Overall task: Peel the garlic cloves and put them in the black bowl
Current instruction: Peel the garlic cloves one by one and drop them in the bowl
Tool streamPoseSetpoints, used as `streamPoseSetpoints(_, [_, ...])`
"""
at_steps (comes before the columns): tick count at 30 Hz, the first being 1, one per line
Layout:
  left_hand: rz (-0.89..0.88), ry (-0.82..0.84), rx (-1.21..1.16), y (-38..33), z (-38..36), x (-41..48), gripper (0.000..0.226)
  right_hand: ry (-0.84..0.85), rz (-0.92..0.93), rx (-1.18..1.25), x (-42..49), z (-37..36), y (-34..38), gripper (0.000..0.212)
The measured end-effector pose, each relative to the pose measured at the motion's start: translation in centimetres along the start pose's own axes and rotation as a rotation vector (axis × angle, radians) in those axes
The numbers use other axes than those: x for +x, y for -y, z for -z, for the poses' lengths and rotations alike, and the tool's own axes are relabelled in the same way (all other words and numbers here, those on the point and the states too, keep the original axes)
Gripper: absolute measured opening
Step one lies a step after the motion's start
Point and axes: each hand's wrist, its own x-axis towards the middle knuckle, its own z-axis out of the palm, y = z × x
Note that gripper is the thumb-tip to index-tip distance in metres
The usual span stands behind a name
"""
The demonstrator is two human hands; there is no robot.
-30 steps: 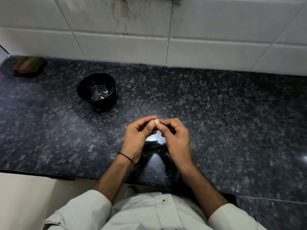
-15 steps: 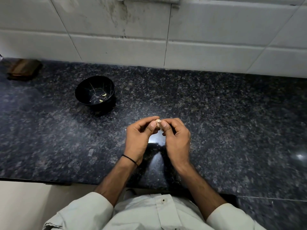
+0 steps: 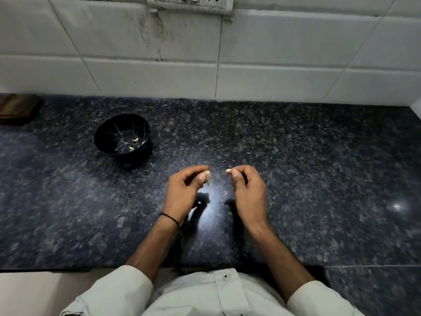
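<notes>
Both hands are over the middle of the bench (image 3: 296,169), a clear gap between them. Left hand (image 3: 184,192) grip: thumb and forefinger clamped on a garlic clove (image 3: 206,175), with a papery flake hanging off its lower end. Right hand (image 3: 248,192) grip: clamped on a smaller pale scrap (image 3: 228,171), probably torn skin or the tip, too small to tell. Black bowl (image 3: 100,135) sits at 10 o'clock from the hands, well apart, with 2 or 3 peeled cloves (image 3: 135,140) in the bottom. Handling call: the clove is tiny, light and firm but bruisable. Bared flesh likely goes tacky, and dry skin is brittle and tears into flakes. Best hold is across the fat middle with the pads, ends left free so a nail can catch the loose flake and strip it lengthwise. Squeeze too hard and it may shoot out, and a dropped one would be hard to spot on the speckled bench.
</notes>
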Motion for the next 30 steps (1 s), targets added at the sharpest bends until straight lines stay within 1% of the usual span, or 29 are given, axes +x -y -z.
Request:
streamPoseSetpoints(2, [-0.020, -0.020, 0.170, 0.8, 0.3, 0.8, 0.017, 0.027, -0.040, 0.050, -0.1, 0.1, -0.2, 0.014])
streamPoseSetpoints(4, [-0.062, -0.043, 0.419, 1.6, 0.5, 1.8, 0.017, 0.068, -0.105, 0.142, -0.5, -0.2, -0.3, 0.013])
streamPoseSetpoints(7, [-0.146, -0.019, 0.734, 2.8, 0.5, 3.1, 0.020, 0.096, -0.198, 0.279, -1.1, -0.8, -0.5, 0.013])
streamPoseSetpoints(9, [-0.172, -0.007, 0.833, 3.3, 0.4, 3.5, 0.022, 0.092, -0.248, 0.330, -1.3, -1.0, -0.7, 0.012])
streamPoseSetpoints(12, [-0.169, 0.005, 0.847, 4.2, 0.5, 3.8, 0.024, 0.075, -0.305, 0.383, -1.5, -1.2, -0.7, 0.005])
streamPoseSetpoints(14, [-0.155, 0.030, 0.823, 4.7, 0.7, 3.8, 0.028, 0.063, -0.324, 0.399, -1.7, -1.4, -0.7, 0.002])
streamPoseSetpoints(15, [-0.167, 0.035, 0.809, 4.8, 0.9, 3.7, 0.031, 0.056, -0.327, 0.405, -1.9, -1.6, -0.6, 0.004])
streamPoseSetpoints(17, [-0.236, 0.015, 0.795, 4.6, 1.3, 3.4, 0.035, 0.045, -0.319, 0.411, -2.2, -1.7, -0.5, 0.006])
streamPoseSetpoints(19, [-0.312, -0.035, 0.760, 4.2, 1.5, 2.5, 0.032, 0.033, -0.310, 0.408, -2.6, -1.9, -0.2, 0.007])
streamPoseSetpoints(20, [-0.311, -0.053, 0.687, 4.2, 1.4, 1.9, 0.026, 0.023, -0.308, 0.411, -2.8, -2.1, -0.1, 0.007])
streamPoseSetpoints(21, [-0.257, -0.052, 0.559, 4.1, 1.3, 1.3, 0.018, 0.011, -0.307, 0.417, -3.0, -2.2, 0.0, 0.007])
streamPoseSetpoints(23, [-0.023, 0.008, 0.214, 3.2, 0.9, 0.0, 0.005, -0.014, -0.297, 0.428, -3.2, -2.4, 0.1, 0.009])
streamPoseSetpoints(24, [0.078, 0.053, 0.077, 2.8, 0.5, -0.6, 0.007, -0.023, -0.289, 0.432, -3.4, -2.6, 0.1, 0.011])
streamPoseSetpoints(25, [0.134, 0.094, -0.005, 2.4, 0.3, -1.2, 0.008, -0.025, -0.283, 0.433, -3.6, -2.9, 0.1, 0.014])
streamPoseSetpoints(27, [0.173, 0.135, -0.118, 1.6, 0.0, -2.3, 0.011, -0.030, -0.256, 0.392, -4.2, -3.2, -0.2, 0.018])
streamPoseSetpoints(30, [0.218, 0.128, -0.254, 1.3, -0.3, -3.2, 0.014, -0.030, -0.206, 0.308, -5.1, -3.4, -0.5, 0.019])
